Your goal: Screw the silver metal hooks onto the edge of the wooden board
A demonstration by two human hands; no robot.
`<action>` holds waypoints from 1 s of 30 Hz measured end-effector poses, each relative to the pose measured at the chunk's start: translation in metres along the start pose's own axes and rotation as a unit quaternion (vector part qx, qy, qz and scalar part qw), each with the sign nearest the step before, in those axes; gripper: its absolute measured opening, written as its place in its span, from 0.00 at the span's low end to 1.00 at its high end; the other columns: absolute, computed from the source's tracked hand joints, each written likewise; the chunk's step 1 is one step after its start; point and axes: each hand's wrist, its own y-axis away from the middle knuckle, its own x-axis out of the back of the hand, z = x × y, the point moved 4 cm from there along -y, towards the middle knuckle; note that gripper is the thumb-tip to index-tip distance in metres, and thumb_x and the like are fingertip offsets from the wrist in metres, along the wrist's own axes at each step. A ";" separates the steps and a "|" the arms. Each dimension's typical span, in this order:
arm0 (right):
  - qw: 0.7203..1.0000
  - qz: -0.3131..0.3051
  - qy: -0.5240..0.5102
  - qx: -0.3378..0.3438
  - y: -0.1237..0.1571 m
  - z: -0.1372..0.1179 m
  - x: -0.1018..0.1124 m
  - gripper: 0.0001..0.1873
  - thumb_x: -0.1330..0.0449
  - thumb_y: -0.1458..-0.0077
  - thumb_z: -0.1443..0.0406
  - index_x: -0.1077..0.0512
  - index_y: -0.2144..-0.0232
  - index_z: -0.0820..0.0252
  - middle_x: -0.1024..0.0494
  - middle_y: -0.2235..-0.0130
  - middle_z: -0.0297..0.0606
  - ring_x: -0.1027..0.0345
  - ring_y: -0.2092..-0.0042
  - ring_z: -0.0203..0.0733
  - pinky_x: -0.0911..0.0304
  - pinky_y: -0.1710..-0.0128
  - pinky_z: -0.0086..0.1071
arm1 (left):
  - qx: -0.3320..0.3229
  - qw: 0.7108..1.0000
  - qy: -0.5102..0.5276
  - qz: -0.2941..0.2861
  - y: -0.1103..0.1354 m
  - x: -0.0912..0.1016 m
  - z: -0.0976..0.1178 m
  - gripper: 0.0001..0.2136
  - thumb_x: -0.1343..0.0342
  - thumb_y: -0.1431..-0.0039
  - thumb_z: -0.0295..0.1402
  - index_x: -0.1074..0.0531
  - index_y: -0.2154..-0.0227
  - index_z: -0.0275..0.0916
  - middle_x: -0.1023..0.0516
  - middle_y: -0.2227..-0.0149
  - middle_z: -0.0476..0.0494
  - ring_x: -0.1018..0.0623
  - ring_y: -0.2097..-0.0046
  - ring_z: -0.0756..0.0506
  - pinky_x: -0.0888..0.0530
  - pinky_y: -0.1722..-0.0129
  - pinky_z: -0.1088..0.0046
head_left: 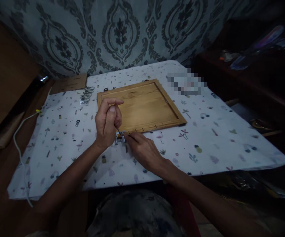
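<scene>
A wooden cabinet door (144, 105) with a raised frame lies flat on the cloth-covered table. At its near left corner sits a small metal hinge (120, 136). Just above the hinge, my left hand (107, 121) is closed, with its index finger bent forward. A thin dark shaft (118, 131) runs from under that hand to the hinge; its handle is hidden by the fingers. My right hand (144, 149) rests low at the door's near edge, fingertips pinched together against the hinge's right side.
Several metal hinges (86, 95) lie left of the door, near a cardboard sheet (69, 83). A white cable (17, 136) hangs over the table's left side. A blurred-out object (188, 84) is at back right. Dark furniture (211, 72) stands on the right, against a patterned wall (122, 33).
</scene>
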 end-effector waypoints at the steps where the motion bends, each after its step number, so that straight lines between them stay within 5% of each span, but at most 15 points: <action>1: 0.999 0.011 -0.033 -0.010 -0.002 0.002 0.003 0.20 0.48 0.34 0.75 0.24 0.45 0.64 0.19 0.54 0.48 0.24 0.54 0.48 0.27 0.60 0.37 | 0.001 1.000 -0.003 -0.001 0.000 0.001 0.000 0.09 0.45 0.30 0.41 0.28 0.60 0.41 0.43 0.80 0.58 0.45 0.81 0.52 0.42 0.83 0.79; 8: 0.940 0.109 -0.323 -0.035 -0.036 0.001 0.036 0.09 0.40 0.36 0.66 0.20 0.58 0.62 0.22 0.62 0.39 0.27 0.65 0.39 0.32 0.64 0.31 | -0.017 0.996 -0.080 -0.019 0.001 0.006 0.004 0.12 0.49 0.27 0.41 0.25 0.58 0.41 0.38 0.79 0.55 0.37 0.78 0.50 0.36 0.78 0.74; 13: 0.903 0.132 -0.405 -0.059 -0.056 -0.007 0.037 0.07 0.38 0.43 0.67 0.28 0.73 0.60 0.27 0.71 0.32 0.34 0.69 0.35 0.39 0.68 0.28 | -0.029 0.989 -0.139 -0.026 0.002 0.008 0.006 0.13 0.51 0.26 0.42 0.24 0.57 0.41 0.37 0.78 0.53 0.34 0.76 0.49 0.35 0.74 0.72; 21: 0.928 0.123 -0.350 -0.044 -0.056 -0.008 0.038 0.11 0.38 0.42 0.67 0.32 0.76 0.59 0.31 0.75 0.30 0.37 0.72 0.35 0.43 0.69 0.29 | -0.016 0.986 -0.166 -0.025 0.001 0.010 0.010 0.16 0.51 0.26 0.47 0.27 0.53 0.42 0.32 0.75 0.52 0.28 0.73 0.49 0.30 0.70 0.72; 27: 0.930 0.123 -0.345 -0.027 -0.056 -0.004 0.038 0.11 0.39 0.40 0.65 0.31 0.74 0.59 0.29 0.74 0.32 0.33 0.70 0.37 0.40 0.68 0.29 | 0.008 0.986 -0.167 0.020 0.006 0.053 0.005 0.17 0.49 0.28 0.48 0.33 0.46 0.44 0.23 0.59 0.46 0.21 0.54 0.45 0.24 0.50 0.64; 30: 0.922 0.117 -0.366 -0.053 -0.054 0.003 0.035 0.13 0.38 0.38 0.60 0.30 0.73 0.59 0.27 0.73 0.34 0.32 0.69 0.38 0.38 0.69 0.29 | 0.070 0.953 -0.285 -0.081 0.017 0.067 -0.005 0.12 0.42 0.34 0.41 0.27 0.52 0.41 0.22 0.56 0.44 0.22 0.51 0.42 0.25 0.47 0.61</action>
